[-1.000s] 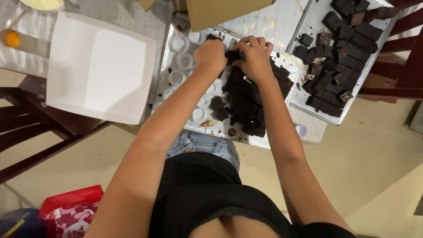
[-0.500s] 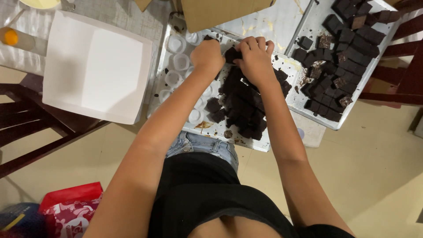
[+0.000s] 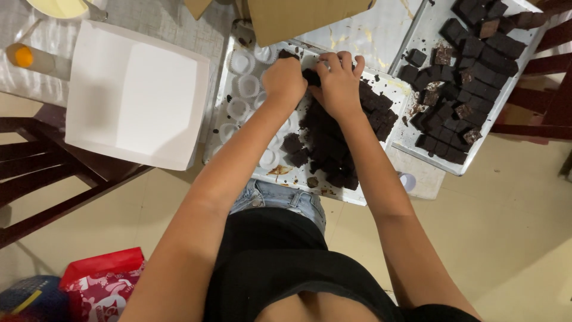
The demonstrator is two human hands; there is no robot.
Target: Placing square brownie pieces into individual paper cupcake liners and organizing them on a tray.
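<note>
Over the near tray, both hands, left and right, pinch one brownie piece together beside the brownie pile; paper cups wait left of it.
</note>
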